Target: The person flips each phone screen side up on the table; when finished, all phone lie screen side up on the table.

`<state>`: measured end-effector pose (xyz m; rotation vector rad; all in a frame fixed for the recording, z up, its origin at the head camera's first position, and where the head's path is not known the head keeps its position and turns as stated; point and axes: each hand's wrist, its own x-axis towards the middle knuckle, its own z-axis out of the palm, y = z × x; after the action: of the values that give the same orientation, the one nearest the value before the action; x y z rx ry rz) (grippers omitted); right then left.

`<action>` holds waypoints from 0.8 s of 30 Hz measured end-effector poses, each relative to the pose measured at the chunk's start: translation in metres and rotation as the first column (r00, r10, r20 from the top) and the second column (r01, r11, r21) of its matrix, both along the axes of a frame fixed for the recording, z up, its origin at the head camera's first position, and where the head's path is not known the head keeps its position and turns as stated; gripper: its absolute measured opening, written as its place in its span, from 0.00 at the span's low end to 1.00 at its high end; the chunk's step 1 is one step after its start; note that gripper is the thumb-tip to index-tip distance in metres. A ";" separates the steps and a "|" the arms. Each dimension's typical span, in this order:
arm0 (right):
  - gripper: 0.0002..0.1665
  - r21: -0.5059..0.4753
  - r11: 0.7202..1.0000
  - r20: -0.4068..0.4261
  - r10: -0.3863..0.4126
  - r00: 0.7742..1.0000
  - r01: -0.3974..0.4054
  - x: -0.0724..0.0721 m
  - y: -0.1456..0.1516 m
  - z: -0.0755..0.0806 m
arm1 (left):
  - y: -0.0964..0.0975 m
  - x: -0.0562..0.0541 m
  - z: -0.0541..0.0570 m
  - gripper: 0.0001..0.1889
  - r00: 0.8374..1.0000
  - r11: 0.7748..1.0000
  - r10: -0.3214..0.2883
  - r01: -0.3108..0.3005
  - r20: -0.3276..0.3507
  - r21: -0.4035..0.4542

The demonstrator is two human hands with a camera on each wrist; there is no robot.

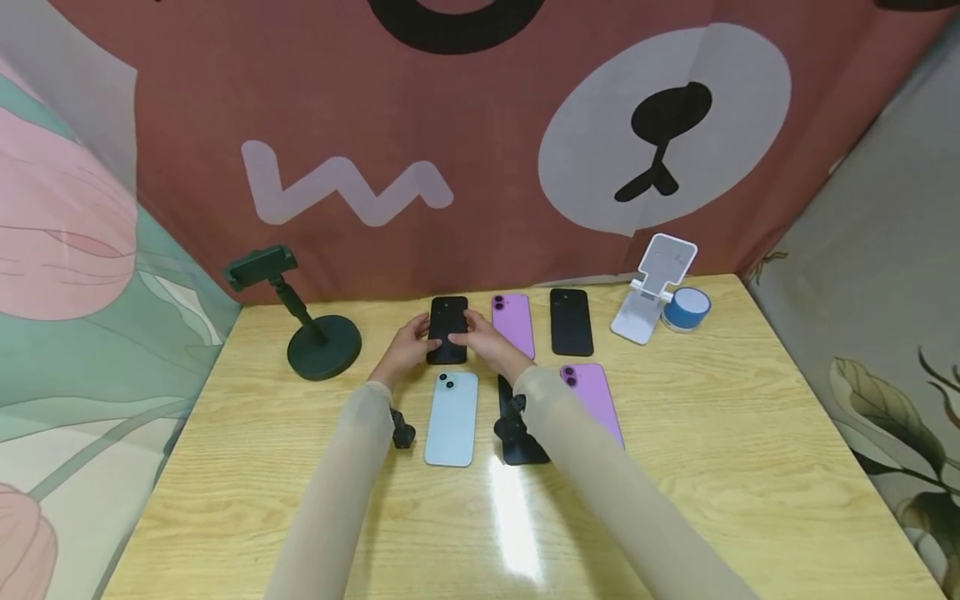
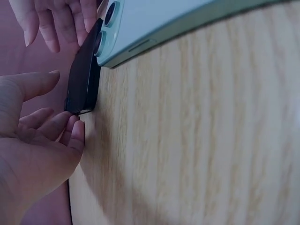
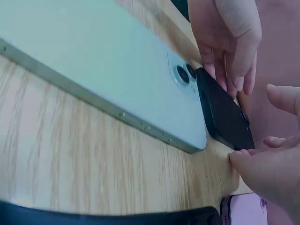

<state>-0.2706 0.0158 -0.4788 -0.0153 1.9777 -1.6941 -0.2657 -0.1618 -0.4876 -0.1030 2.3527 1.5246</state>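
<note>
Clock directions run from the black phone under the hands; 12 o'clock faces the cloth backdrop.

Near row on the table: pale blue phone at 6 o'clock, near black phone at 5, partly hidden by the right forearm, and near purple phone at 4. Far row: handled black phone, then far purple phone and far black phone at 3. Left hand and right hand flank the handled phone, fingers loosely curved and touching its sides; in the wrist views the thumbs stand apart from it.

Assessment: two rows of three are down, so the layout looks well advanced. Whether the handled phone is finally placed cannot be told. No phone shows on the green stand at 9 or the white stand at 3.

Clearances: broad bare table beyond the near row at 6; a narrow gap to the pale blue phone; open room at 9 towards the green stand; at 12, the cloth leaves little margin.
</note>
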 end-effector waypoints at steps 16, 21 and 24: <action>0.38 -0.172 0.963 0.056 -0.202 0.978 0.208 0.008 -0.010 -0.004 | -0.002 0.003 0.002 0.34 0.999 0.997 0.046 -0.047 0.026 0.058; 0.41 -0.272 0.931 0.055 -0.237 0.970 0.243 0.007 -0.013 -0.005 | -0.002 0.003 0.005 0.33 0.998 0.982 0.063 -0.067 0.027 0.177; 0.42 -0.311 0.917 0.065 -0.243 0.968 0.251 0.007 -0.014 -0.006 | -0.002 0.004 0.006 0.33 0.996 0.963 0.090 -0.091 0.018 0.255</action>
<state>-0.2641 0.0015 -0.4851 0.1466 1.7255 -2.1510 -0.2615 -0.1639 -0.4818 -0.1540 2.1504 1.8543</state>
